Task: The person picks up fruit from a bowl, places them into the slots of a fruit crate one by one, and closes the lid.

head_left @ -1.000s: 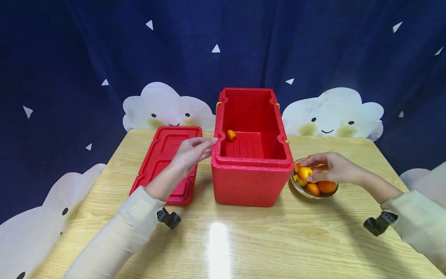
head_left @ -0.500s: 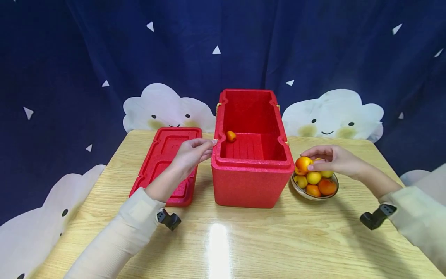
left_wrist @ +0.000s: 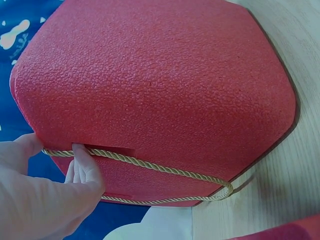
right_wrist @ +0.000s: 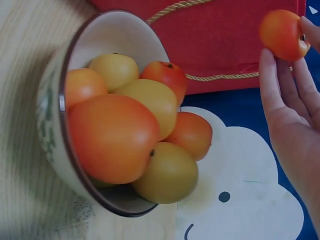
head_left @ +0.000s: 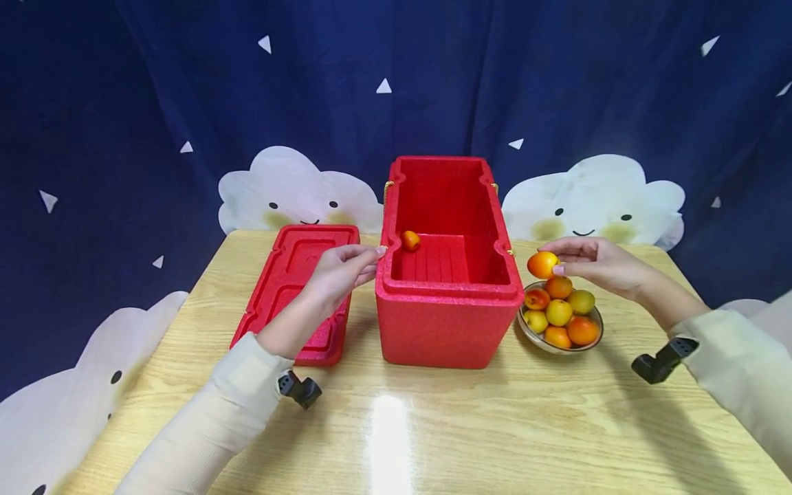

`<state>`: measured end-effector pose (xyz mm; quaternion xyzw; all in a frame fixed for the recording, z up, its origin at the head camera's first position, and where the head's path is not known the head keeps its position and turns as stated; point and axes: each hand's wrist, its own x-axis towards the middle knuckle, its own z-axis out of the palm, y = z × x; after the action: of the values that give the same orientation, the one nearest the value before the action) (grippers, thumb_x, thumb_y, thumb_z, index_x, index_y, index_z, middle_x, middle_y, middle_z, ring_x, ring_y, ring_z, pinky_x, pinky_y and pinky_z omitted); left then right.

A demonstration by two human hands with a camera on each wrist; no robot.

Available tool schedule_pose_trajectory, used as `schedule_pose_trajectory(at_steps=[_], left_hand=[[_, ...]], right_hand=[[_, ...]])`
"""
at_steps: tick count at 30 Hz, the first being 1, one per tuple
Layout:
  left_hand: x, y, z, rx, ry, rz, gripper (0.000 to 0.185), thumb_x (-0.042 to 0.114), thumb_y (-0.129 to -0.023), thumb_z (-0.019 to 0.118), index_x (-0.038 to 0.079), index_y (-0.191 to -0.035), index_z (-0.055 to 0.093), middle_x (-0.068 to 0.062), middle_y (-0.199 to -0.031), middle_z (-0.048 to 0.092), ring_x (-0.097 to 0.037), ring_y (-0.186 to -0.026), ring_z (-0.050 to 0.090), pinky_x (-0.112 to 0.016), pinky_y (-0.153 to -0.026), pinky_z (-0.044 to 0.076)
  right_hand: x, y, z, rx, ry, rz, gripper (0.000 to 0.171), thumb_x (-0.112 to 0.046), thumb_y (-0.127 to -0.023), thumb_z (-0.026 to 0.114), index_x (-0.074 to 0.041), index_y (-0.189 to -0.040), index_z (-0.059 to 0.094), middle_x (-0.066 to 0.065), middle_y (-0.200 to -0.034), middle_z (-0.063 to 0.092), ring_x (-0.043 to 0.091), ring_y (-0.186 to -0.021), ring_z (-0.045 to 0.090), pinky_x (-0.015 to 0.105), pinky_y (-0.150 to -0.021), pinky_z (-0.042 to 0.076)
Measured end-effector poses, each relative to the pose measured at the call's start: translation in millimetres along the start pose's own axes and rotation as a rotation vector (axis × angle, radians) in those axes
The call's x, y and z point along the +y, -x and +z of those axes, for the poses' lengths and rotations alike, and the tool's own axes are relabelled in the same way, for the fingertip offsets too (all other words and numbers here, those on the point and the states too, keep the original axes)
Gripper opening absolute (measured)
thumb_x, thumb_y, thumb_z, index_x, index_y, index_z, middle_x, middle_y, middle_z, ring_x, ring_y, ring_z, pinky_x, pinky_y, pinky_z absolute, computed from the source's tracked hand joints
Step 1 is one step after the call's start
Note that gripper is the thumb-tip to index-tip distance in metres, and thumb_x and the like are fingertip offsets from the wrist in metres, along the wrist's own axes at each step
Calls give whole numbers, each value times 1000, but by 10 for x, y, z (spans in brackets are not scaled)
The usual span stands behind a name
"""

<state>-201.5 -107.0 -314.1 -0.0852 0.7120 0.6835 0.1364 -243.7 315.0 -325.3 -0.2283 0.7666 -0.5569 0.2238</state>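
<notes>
My right hand (head_left: 601, 262) pinches a red-orange round fruit (head_left: 542, 265) between thumb and fingertips, above the far side of a glossy bowl. The right wrist view shows this fruit's dark stem end facing the thumb. Several yellow and orange fruits (head_left: 559, 313) are heaped in the bowl (right_wrist: 50, 115). My left hand (head_left: 343, 271) grips the left rim of a red foam box (head_left: 441, 333), thumb at the rim edge. In the left wrist view a finger bends by the gold rope handle (left_wrist: 165, 169). One orange fruit (head_left: 410, 240) lies inside the box.
A red lid (head_left: 303, 258) lies on the wooden table (head_left: 495, 419), left of the box and under my left forearm. The bowl stands close to the box's right side. A dark blue curtain (head_left: 433, 75) with white clouds hangs behind the table.
My right hand has risen from the bowl with the red-orange fruit, moving up and away, and more of the heaped fruit shows. My left hand has stayed on the box rim.
</notes>
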Motion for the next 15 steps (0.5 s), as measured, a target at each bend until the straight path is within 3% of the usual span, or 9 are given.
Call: schedule_pose_trajectory(at_steps=[6, 12, 15], left_hand=[[26, 0, 3, 1, 6, 10, 43, 27, -93, 62, 5, -129, 53, -11, -129, 61, -24, -118, 63, -36, -106, 48], [13, 4, 1, 1, 2, 4, 44, 28, -92, 62, 6, -129, 53, -11, -129, 61, -24, -118, 63, -35, -105, 49], [0, 7, 3, 1, 4, 4, 45, 28, -92, 63, 6, -130, 53, -11, -129, 61, -23, -118, 63, -34, -104, 49]], right_hand=[[-89, -61, -50, -51, 34, -1, 37, 0, -96, 49, -17, -126, 59, -10, -114, 71, 5, -104, 66, 15, -92, 52], [-172, -145, -77, -48, 79, 19, 36, -4, -97, 49, -23, -125, 61, -13, -112, 70, 6, -102, 66, 16, -90, 53], [-234, -180, -85, -36, 89, 16, 35, -5, -97, 49, -20, -126, 61, -13, -111, 70, 6, -102, 65, 15, -91, 52]])
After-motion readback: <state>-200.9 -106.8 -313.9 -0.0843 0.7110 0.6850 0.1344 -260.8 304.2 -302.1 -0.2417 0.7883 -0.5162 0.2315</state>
